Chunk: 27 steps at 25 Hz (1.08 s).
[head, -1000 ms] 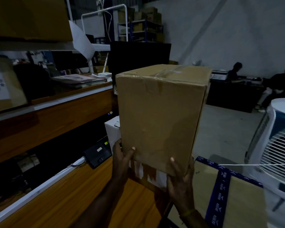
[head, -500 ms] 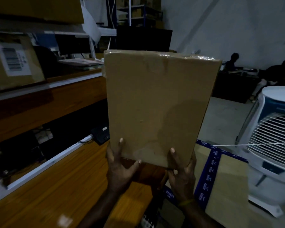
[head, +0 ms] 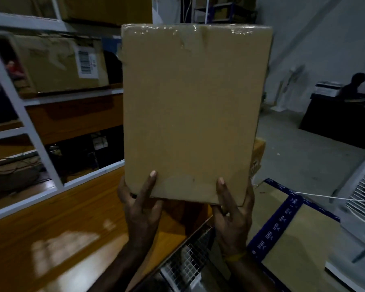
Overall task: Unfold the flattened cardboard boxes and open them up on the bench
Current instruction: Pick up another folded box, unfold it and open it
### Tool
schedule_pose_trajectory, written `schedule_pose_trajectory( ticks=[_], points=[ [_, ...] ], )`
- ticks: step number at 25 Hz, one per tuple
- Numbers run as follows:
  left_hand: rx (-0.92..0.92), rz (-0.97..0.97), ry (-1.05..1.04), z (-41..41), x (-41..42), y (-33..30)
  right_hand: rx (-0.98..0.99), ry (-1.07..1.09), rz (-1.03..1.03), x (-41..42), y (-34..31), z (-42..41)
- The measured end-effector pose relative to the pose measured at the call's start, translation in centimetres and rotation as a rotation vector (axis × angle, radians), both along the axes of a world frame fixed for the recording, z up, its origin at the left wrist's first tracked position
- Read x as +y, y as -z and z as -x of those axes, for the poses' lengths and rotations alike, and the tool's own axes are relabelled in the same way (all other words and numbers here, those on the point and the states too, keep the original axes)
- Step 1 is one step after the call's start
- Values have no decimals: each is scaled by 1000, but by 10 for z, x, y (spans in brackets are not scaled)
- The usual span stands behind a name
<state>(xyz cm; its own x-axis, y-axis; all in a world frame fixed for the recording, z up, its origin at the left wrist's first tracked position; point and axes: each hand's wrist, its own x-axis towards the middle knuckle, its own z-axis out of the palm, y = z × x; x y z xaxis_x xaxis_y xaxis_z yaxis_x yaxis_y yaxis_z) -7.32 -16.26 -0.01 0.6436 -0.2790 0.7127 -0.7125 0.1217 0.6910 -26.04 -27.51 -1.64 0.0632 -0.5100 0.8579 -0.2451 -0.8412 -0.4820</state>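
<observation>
The cardboard box [head: 190,114] is now sitting higher in the frame than half a second ago, filling the centre from top edge to below the middle, and its broad front face is turning squarer to the camera, so less of its top is showing. It is being held up in the air above the wooden bench [head: 57,224], not resting on it.

The left hand [head: 140,205] is gripping the box's lower left corner, thumb lying up the front face, fingers curled behind. The right hand [head: 233,209] is gripping the lower right corner the same way (a yellow band is circling that wrist).

The box is plain brown, matte and rectangular, with glossy clear tape wrinkling along its top edge. The bench is smooth, orange-brown wood catching pale reflections. At lower right, a flat cardboard sheet [head: 299,245] edged with blue printed tape is lying. At upper left, a dented box with a barcode label [head: 59,64] is sitting on a shelf.
</observation>
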Motion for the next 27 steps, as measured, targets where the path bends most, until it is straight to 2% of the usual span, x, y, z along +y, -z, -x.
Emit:
schedule_pose_trajectory(
  ticks=[1, 3, 5, 9, 14, 21, 25, 27],
  points=[
    [15, -3, -51, 10, 7, 0, -23, -69, 54, 9, -21, -24],
    [83, 53, -83, 29, 26, -4, 31, -170, -77, 16, -19, -24],
    [122, 68, -141, 56, 51, -7, -13, -243, -120, 34, -17, -5],
    [171, -32, -267, 98, 96, 3, 46, -396, -293, 69, 1, 21],
    [225, -100, -451, 144, 142, -3, 88, -534, -346, 93, -1, 32],
    [128, -327, -673, 158, 159, -6, 86, -480, -305, 112, 4, 23],
    [48, -400, -719, 140, 164, 6, 104, -455, -298, 114, 12, 6],
    [42, -384, -674, 131, 167, 21, 146, -472, -329, 112, 25, 2]
  ],
)
